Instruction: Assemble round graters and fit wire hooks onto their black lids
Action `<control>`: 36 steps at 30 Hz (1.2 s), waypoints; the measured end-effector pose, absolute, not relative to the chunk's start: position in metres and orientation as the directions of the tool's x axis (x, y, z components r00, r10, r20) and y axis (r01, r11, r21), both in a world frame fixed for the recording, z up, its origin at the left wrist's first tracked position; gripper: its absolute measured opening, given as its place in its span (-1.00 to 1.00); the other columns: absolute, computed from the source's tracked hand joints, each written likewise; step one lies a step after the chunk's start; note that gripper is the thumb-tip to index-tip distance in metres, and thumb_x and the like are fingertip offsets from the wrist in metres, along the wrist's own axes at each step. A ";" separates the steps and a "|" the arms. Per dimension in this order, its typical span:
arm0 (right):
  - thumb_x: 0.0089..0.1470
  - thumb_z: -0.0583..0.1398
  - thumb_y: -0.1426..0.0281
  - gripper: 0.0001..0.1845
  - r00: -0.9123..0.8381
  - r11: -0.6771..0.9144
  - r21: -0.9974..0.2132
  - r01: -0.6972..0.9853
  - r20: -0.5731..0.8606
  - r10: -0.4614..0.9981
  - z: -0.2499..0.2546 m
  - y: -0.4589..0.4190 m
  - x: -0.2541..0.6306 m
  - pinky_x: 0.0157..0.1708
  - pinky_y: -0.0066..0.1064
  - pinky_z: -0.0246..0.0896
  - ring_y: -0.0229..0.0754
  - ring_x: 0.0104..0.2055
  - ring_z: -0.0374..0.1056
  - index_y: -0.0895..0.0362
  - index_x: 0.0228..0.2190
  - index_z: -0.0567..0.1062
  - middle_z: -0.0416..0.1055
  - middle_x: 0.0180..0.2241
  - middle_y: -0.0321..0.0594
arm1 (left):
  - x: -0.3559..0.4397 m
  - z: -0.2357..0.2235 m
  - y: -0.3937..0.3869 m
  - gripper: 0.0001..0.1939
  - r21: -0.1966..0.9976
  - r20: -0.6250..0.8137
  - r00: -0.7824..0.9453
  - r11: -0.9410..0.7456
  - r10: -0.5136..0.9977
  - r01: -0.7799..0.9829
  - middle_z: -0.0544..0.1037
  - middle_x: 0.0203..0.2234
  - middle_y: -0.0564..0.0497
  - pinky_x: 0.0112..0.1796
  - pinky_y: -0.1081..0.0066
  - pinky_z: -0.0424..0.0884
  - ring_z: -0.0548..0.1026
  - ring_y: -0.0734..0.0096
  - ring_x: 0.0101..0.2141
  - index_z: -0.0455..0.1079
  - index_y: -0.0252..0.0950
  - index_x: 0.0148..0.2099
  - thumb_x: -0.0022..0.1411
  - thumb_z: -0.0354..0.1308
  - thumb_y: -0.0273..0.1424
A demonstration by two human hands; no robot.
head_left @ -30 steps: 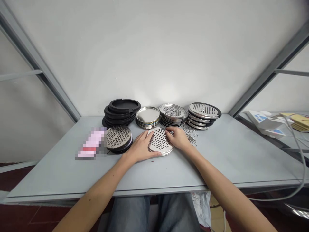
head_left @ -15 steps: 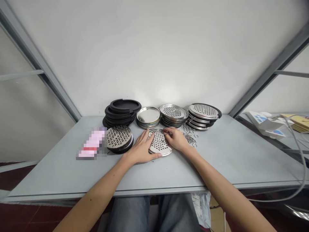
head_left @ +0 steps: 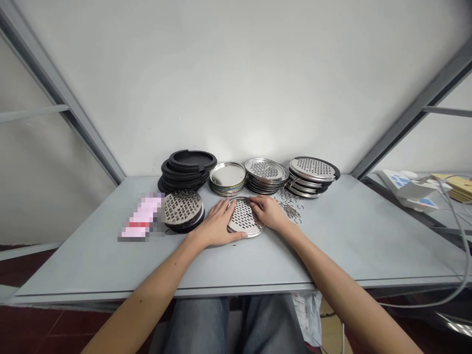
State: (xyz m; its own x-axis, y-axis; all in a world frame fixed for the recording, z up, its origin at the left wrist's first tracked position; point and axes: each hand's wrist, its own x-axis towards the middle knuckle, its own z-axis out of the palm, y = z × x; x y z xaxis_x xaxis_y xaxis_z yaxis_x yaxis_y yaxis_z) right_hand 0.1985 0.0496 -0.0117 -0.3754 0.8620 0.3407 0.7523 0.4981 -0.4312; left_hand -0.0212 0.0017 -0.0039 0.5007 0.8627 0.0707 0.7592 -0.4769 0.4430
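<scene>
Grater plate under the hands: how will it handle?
The perforated steel grater plate is probably stiff, given its rolled rim, and light for its size, given the holes. Its polished surface may be slippery, and lying flat on the grey table it would likely slide, not tip.

Stacked graters (head_left: 265, 176) and loose metal rings (head_left: 289, 207) block the way forward of the hands (head_left: 269, 212).

The left hand (head_left: 217, 225) and right hand (head_left: 269, 213) lie palms down, fingers (head_left: 223, 208) slightly spread, both bare forearms (head_left: 155, 280) angling inward.
</scene>
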 end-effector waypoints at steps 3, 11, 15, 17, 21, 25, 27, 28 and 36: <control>0.19 0.03 0.38 -0.65 -0.360 0.478 -0.404 0.780 0.335 0.871 -0.014 0.050 0.198 -0.08 -0.36 0.20 -0.09 -0.11 0.39 0.18 -0.09 0.52 0.51 -0.16 -0.07 | -0.021 -0.004 0.002 0.09 0.423 0.034 0.513 -0.478 0.858 0.770 -0.20 0.35 -0.25 0.23 0.03 -0.10 -0.24 -0.07 0.32 -0.21 -0.32 0.39 0.03 0.03 0.23; 0.17 0.03 0.44 -0.71 -0.326 0.452 -0.418 0.788 0.340 0.882 -0.014 0.048 0.192 -0.12 -0.35 0.18 -0.11 -0.16 0.37 0.20 -0.14 0.47 0.51 -0.22 -0.07 | -0.020 -0.005 0.002 0.06 0.425 0.040 0.512 -0.478 0.858 0.768 -0.21 0.35 -0.25 0.23 0.03 -0.09 -0.23 -0.06 0.32 -0.19 -0.29 0.38 0.04 0.06 0.20; 0.14 0.07 0.42 -0.73 -0.285 0.406 -0.556 0.725 0.295 0.912 -0.014 0.050 0.195 -0.15 -0.34 0.22 -0.12 -0.18 0.41 0.17 -0.15 0.48 0.52 -0.20 -0.09 | -0.019 -0.004 0.002 0.05 0.436 0.044 0.500 -0.467 0.865 0.769 -0.15 0.34 -0.26 0.22 0.00 -0.07 -0.19 -0.10 0.31 -0.15 -0.30 0.37 0.03 0.09 0.19; 0.11 0.11 0.39 -0.73 -0.241 0.352 -0.656 0.668 0.258 0.936 -0.014 0.053 0.197 -0.12 -0.31 0.24 -0.11 -0.16 0.42 0.16 -0.16 0.48 0.52 -0.18 -0.09 | -0.019 -0.004 0.002 0.06 0.452 0.058 0.496 -0.466 0.866 0.761 -0.12 0.34 -0.26 0.21 -0.02 -0.04 -0.16 -0.12 0.31 -0.13 -0.29 0.37 0.01 0.11 0.18; 0.08 0.14 0.35 -0.72 -0.165 0.215 -0.857 0.468 0.154 0.974 -0.012 0.057 0.200 -0.12 -0.30 0.31 -0.13 -0.18 0.44 0.20 -0.18 0.48 0.53 -0.19 -0.08 | -0.021 -0.001 0.003 0.13 0.474 0.085 0.501 -0.477 0.861 0.740 -0.10 0.33 -0.24 0.19 -0.02 0.05 -0.05 -0.15 0.29 -0.17 -0.26 0.38 -0.07 0.18 0.19; 0.00 0.20 0.37 -0.69 -0.115 0.108 -0.956 0.274 0.078 0.990 -0.010 0.057 0.201 -0.22 -0.33 0.37 -0.16 -0.23 0.45 0.20 -0.17 0.46 0.50 -0.16 -0.07 | -0.022 0.002 0.003 0.18 0.472 0.092 0.494 -0.475 0.864 0.742 -0.11 0.34 -0.20 0.18 0.00 0.10 0.00 -0.16 0.27 -0.24 -0.22 0.39 -0.10 0.24 0.14; -0.07 0.25 0.37 -0.64 -0.076 0.053 -0.984 0.168 0.041 0.996 -0.009 0.057 0.201 -0.28 -0.33 0.39 -0.17 -0.26 0.45 0.18 -0.16 0.46 0.49 -0.13 -0.07 | -0.021 0.003 0.003 0.18 0.480 0.119 0.491 -0.483 0.863 0.732 -0.13 0.34 -0.18 0.18 0.02 0.11 0.00 -0.13 0.28 -0.25 -0.21 0.39 -0.10 0.27 0.10; -0.10 0.27 0.38 -0.62 -0.053 0.030 -0.994 0.110 0.024 0.998 -0.008 0.056 0.201 -0.29 -0.33 0.40 -0.16 -0.27 0.45 0.17 -0.16 0.46 0.48 -0.13 -0.07 | -0.021 0.004 0.002 0.18 0.484 0.142 0.489 -0.492 0.860 0.724 -0.13 0.34 -0.18 0.18 0.04 0.11 -0.01 -0.11 0.28 -0.25 -0.21 0.39 -0.11 0.28 0.08; -0.28 0.39 0.43 -0.57 0.028 0.031 -0.971 -0.237 0.025 0.999 0.001 0.057 0.206 -0.27 -0.29 0.41 -0.14 -0.26 0.45 0.11 -0.25 0.51 0.47 -0.14 -0.14 | -0.018 0.000 0.009 -0.16 0.641 0.342 0.270 -0.433 0.900 0.633 0.10 0.27 -0.22 0.18 0.13 0.10 0.10 0.07 0.25 -0.19 -0.30 0.37 0.22 0.08 -0.06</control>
State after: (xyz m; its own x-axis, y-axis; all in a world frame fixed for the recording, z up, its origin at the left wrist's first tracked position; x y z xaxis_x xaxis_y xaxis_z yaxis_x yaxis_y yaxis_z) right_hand 0.2057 0.0567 0.0006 0.0280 0.9993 0.0248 -0.2367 0.0308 -0.9711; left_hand -0.0178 0.0093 0.0004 0.2696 0.9002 0.3421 0.6334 -0.4333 0.6412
